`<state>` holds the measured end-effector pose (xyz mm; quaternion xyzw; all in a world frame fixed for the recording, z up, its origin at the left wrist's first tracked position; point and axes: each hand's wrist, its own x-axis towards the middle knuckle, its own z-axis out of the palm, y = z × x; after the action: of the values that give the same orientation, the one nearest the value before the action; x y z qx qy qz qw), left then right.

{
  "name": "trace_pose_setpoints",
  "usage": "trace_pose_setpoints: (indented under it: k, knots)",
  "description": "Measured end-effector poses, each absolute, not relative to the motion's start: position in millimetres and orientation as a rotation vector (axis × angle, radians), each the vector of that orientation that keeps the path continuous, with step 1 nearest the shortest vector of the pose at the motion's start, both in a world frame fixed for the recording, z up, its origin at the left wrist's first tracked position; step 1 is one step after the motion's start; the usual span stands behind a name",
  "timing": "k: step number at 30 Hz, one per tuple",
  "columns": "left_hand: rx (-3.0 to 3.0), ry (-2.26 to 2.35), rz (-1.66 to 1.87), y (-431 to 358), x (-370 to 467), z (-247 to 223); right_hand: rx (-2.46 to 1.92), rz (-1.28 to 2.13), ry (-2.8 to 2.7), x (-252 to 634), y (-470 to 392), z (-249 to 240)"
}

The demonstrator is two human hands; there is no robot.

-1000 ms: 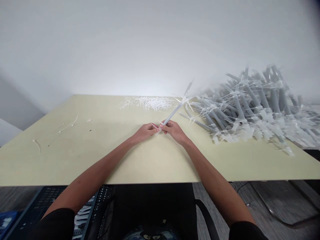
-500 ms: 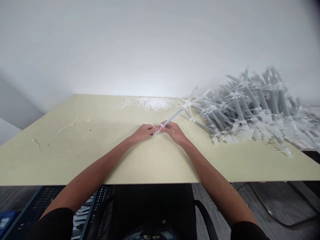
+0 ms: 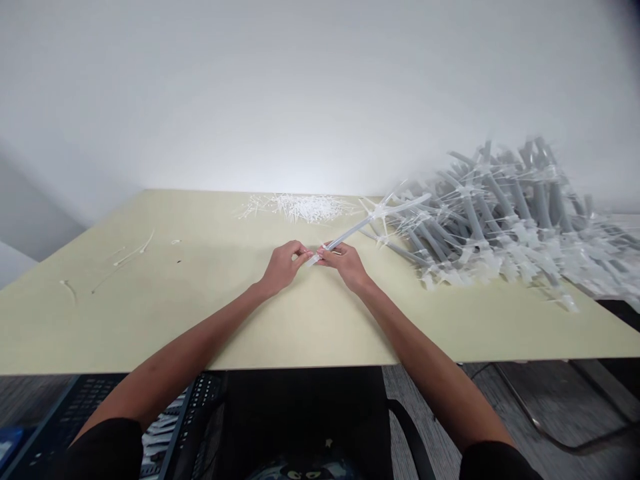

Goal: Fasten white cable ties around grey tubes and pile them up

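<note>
Above the middle of the table, my right hand (image 3: pixel 345 263) is closed around the lower part of a grey tube (image 3: pixel 350 232), near its clear whitish end. The tube slants up to the right, where white cable ties (image 3: pixel 380 212) spread out like a star around a branching joint. My left hand (image 3: pixel 286 263) is just left of that end, with thumb and fingertips pinched together close to a white band on the tube. Whatever is between those left fingertips is too small to make out.
Loose white cable ties (image 3: pixel 310 208) lie in a heap at the table's back. A large tangled pile of grey tubes (image 3: pixel 500 213) with ties and clear plastic fills the right side. Scattered tie pieces (image 3: pixel 133 255) lie at left. A dark crate (image 3: pixel 90 413) stands below the front edge.
My left hand has drawn slightly back and its knuckles have risen, baring more of the tube's end. The tube's far end has tipped a little down and right. My right hand keeps its hold.
</note>
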<state>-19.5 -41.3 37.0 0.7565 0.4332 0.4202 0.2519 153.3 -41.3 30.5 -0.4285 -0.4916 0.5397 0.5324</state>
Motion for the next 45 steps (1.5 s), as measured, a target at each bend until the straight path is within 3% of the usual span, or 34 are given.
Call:
trace_pose_setpoints:
  k: [5, 19, 45]
  knots:
    - [2.202, 1.171, 1.162, -51, -16, 40, -1.044, 1.306, -1.148, 152, -45, 33]
    - [1.808, 1.129, 1.078, -46, -9, 38, -0.802, 1.422, -1.181, 160, -39, 30]
    - [2.590, 1.297, 1.182, -44, -15, 33, -0.782, 1.463, -1.176, 155, -42, 32]
